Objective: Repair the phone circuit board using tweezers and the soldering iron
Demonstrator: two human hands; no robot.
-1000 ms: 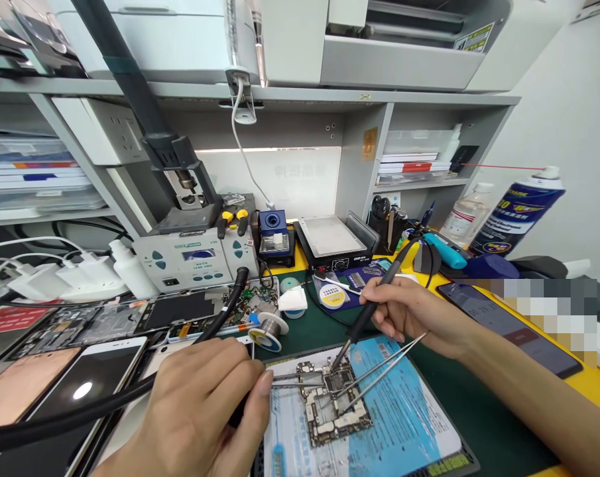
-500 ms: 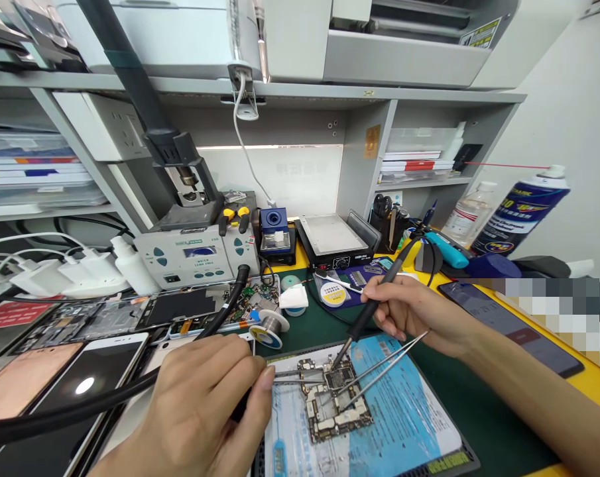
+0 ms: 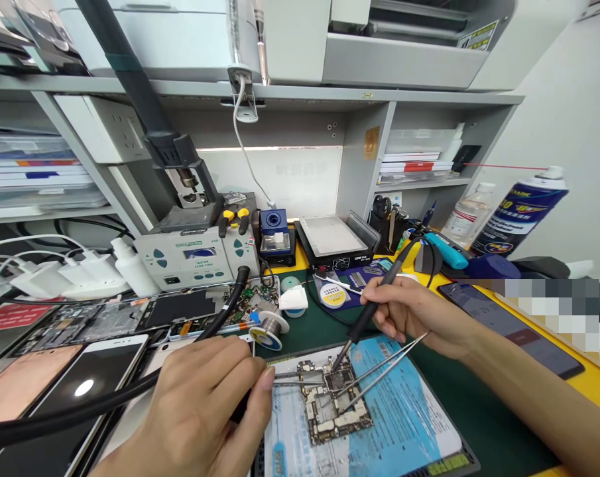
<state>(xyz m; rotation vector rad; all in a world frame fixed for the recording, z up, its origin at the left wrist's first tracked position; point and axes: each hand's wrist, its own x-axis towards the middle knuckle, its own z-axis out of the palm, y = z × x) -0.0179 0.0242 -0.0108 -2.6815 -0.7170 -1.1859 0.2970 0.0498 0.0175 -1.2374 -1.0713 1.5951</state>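
Observation:
My left hand (image 3: 205, 391) is closed around metal tweezers (image 3: 294, 382), whose two prongs reach over the left side of a phone circuit board (image 3: 334, 424). My right hand (image 3: 404, 305) grips a black soldering iron (image 3: 366, 318) like a pen. The iron's tip meets the board's upper part, beside a dark square chip (image 3: 339, 380). A second pair of tweezers (image 3: 384, 368) slants from below my right palm down to the board; whether my right hand holds it too, I cannot tell. The board lies on a blue-and-white plastic-covered pad (image 3: 409, 424).
A solder wire spool (image 3: 270, 329) and a white wipe (image 3: 294, 297) sit behind the pad. Farther back stand a hot-air station (image 3: 200, 255) and a hot plate (image 3: 332, 235). A thick black hose (image 3: 105, 397) crosses on the left. Phones (image 3: 75, 397) lie at left.

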